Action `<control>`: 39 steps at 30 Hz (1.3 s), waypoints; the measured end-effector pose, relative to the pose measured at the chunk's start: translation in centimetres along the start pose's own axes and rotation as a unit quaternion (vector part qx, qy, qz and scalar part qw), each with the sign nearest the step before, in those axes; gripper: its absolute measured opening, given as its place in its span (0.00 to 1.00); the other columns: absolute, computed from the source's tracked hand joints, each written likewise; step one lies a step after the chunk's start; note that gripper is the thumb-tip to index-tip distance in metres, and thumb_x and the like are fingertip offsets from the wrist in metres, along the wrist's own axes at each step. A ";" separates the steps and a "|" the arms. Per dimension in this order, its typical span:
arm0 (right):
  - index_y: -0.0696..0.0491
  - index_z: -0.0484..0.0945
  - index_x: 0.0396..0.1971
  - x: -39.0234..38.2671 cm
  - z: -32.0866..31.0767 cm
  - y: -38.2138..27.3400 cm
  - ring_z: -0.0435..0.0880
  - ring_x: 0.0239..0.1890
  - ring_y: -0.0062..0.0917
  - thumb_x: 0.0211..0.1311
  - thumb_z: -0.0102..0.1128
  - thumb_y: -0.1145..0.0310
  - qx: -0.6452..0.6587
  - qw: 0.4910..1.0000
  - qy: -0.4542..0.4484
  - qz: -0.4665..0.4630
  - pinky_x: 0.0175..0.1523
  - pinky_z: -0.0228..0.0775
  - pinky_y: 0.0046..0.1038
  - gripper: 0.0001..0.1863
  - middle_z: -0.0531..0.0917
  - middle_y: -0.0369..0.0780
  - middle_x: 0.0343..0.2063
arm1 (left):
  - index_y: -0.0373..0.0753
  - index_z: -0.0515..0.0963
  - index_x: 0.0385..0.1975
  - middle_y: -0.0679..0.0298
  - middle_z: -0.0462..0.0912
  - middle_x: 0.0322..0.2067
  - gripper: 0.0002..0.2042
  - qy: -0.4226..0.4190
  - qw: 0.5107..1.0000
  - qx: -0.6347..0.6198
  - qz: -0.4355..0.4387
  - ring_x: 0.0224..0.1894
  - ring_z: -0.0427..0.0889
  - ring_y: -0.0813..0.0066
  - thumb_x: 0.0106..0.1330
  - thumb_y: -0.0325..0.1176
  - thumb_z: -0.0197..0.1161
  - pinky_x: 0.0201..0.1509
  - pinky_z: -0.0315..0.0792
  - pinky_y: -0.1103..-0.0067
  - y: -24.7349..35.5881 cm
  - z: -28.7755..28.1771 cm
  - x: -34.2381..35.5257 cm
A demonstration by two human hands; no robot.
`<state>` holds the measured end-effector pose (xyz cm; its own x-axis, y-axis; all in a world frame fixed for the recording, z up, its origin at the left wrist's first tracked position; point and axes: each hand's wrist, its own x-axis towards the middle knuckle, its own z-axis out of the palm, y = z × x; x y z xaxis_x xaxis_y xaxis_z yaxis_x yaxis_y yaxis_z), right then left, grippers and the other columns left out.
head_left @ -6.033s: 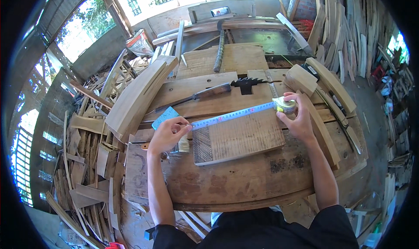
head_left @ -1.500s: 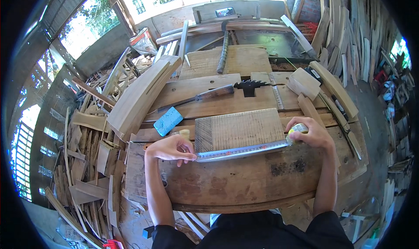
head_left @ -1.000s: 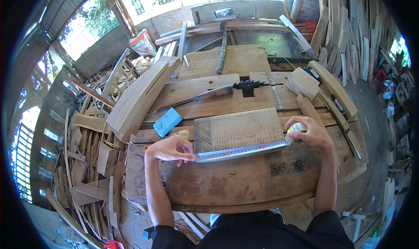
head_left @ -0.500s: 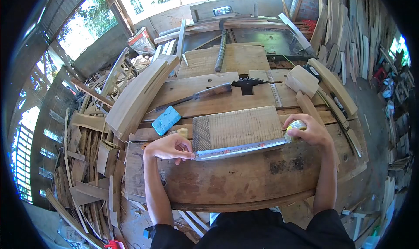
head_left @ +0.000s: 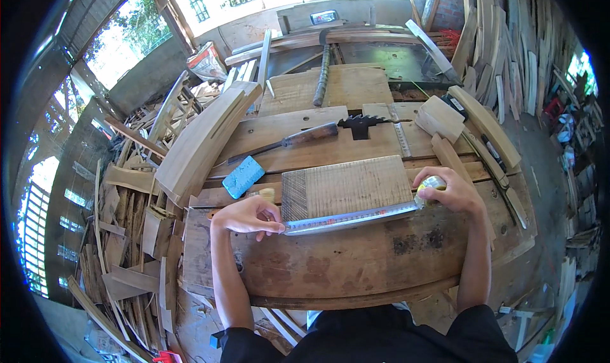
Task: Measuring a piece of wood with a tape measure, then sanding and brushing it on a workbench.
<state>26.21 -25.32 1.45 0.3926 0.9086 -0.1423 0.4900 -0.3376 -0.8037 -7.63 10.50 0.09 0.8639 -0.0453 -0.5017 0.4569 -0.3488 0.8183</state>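
A tape measure [head_left: 433,186] is stretched along the near edge of a rectangular wooden board [head_left: 356,184]. My right hand [head_left: 452,190] is wrapped round its rounded case at the board's right end. The pale blade [head_left: 349,220] runs leftward to my left hand [head_left: 251,215], whose thumb and finger pinch its end at the board's near left corner. Dark hatching covers a strip at the left end of the board. Just beyond my left hand lie a brush [head_left: 267,194] and a light blue sponge-like block [head_left: 243,177].
The board lies on a worn wooden workbench [head_left: 305,267]. Beyond it are a chisel-like tool [head_left: 286,140], a dark toothed blade piece [head_left: 362,124] and a hammer with a wrapped handle [head_left: 323,70]. A thick timber [head_left: 206,140] stands left; scrap wood heaps beside the bench.
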 end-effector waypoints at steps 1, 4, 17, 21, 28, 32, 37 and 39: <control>0.56 0.83 0.41 0.0 0.0 0.0 0.82 0.43 0.24 0.58 0.69 0.52 0.001 1.000 0.002 -0.001 0.52 0.75 0.29 0.22 0.84 0.38 0.39 | 0.33 0.87 0.36 0.67 0.85 0.25 0.19 -0.002 1.000 -0.001 0.003 0.23 0.84 0.81 0.72 0.48 0.73 0.26 0.73 0.83 0.1 0.0 0.0; 0.56 0.83 0.41 0.0 0.0 0.1 0.82 0.43 0.24 0.57 0.69 0.52 -0.002 1.000 0.005 -0.004 0.51 0.75 0.29 0.22 0.84 0.38 0.39 | 0.33 0.87 0.35 0.67 0.85 0.25 0.19 0.000 1.000 -0.001 0.006 0.23 0.84 0.81 0.72 0.48 0.73 0.25 0.73 0.83 0.2 0.0 0.0; 0.56 0.83 0.43 0.8 1.7 -1.5 0.85 0.39 0.22 0.57 0.75 0.59 -0.042 0.973 0.224 -0.044 0.47 0.77 0.27 0.20 0.86 0.38 0.35 | 0.37 0.86 0.36 0.73 0.78 0.19 0.17 0.109 0.993 -0.020 0.034 0.18 0.77 0.85 0.72 0.48 0.73 0.20 0.67 0.84 0.1 -0.2 -0.4; 0.55 0.83 0.52 1.8 2.7 -0.6 0.87 0.43 0.22 0.60 0.78 0.63 -0.015 0.946 0.301 -0.120 0.50 0.78 0.26 0.22 0.89 0.39 0.43 | 0.37 0.87 0.36 0.72 0.79 0.19 0.17 0.084 0.996 0.021 0.021 0.18 0.77 0.86 0.72 0.48 0.73 0.20 0.67 0.85 -0.2 -0.2 -0.2; 0.55 0.78 0.60 2.9 4.0 0.5 0.86 0.53 0.25 0.65 0.74 0.71 0.049 0.940 0.298 -0.159 0.60 0.78 0.28 0.24 0.84 0.42 0.57 | 0.36 0.88 0.36 0.73 0.79 0.20 0.19 0.088 0.996 0.015 0.018 0.18 0.77 0.86 0.71 0.50 0.74 0.20 0.67 0.84 -0.2 0.0 0.0; 0.55 0.77 0.61 2.8 3.8 0.7 0.84 0.58 0.27 0.66 0.73 0.71 0.058 0.948 0.272 -0.155 0.63 0.77 0.30 0.25 0.81 0.45 0.61 | 0.36 0.88 0.36 0.73 0.79 0.19 0.19 0.087 0.996 0.016 0.024 0.18 0.76 0.86 0.70 0.50 0.75 0.20 0.67 0.84 -0.3 0.0 -0.1; 0.55 0.77 0.60 2.7 3.6 0.5 0.83 0.61 0.30 0.66 0.73 0.70 0.045 0.953 0.255 -0.154 0.66 0.76 0.32 0.25 0.79 0.46 0.63 | 0.36 0.88 0.36 0.73 0.78 0.19 0.19 0.094 0.995 0.013 0.012 0.18 0.75 0.87 0.70 0.50 0.75 0.20 0.65 0.84 -0.1 0.1 -0.2; 0.55 0.77 0.59 2.6 3.6 0.2 0.84 0.60 0.31 0.65 0.74 0.70 0.022 0.950 0.269 -0.159 0.66 0.76 0.32 0.25 0.80 0.47 0.62 | 0.36 0.88 0.36 0.73 0.78 0.19 0.19 0.093 0.996 0.012 0.013 0.18 0.75 0.87 0.70 0.50 0.75 0.20 0.65 0.84 0.0 0.1 -0.2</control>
<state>24.53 -22.18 -1.10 0.5762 0.7021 0.4185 0.6222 -0.0447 -0.7816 -7.82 10.45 0.17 0.9003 0.1189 -0.4188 0.4314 -0.3724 0.8217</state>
